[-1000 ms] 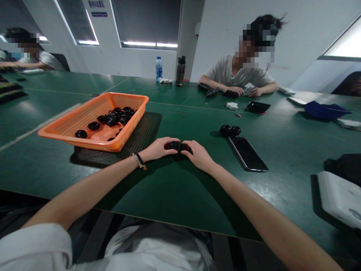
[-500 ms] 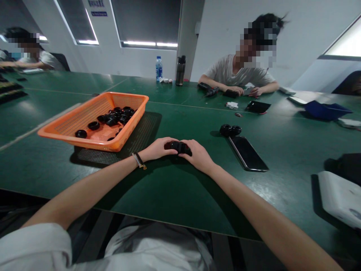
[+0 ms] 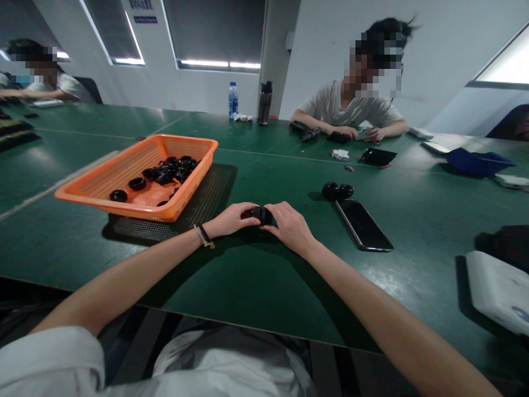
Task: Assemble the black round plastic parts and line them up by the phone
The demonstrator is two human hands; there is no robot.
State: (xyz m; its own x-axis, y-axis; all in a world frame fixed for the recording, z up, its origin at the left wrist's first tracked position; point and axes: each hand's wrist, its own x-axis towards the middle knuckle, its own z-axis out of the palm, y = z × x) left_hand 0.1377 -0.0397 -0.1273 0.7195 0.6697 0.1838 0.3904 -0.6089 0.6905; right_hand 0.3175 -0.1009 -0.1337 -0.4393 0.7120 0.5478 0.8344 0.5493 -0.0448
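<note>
My left hand and my right hand meet over the green table, both closed around a small black ring-shaped part pressed between the fingertips. Whether it is one piece or two pushed together is hidden by my fingers. An orange mesh basket to the left holds several more black rings. Two black rings lie to the right, at the top end of a dark phone.
Across the table a person works with small tools. Another person sits far left. A water bottle and a dark flask stand at the back. A white box lies at the right edge, a blue tray beyond.
The black part between my fingers now looks shorter and more compact, and my hands have drawn slightly closer together. Nothing else on the table has moved.
</note>
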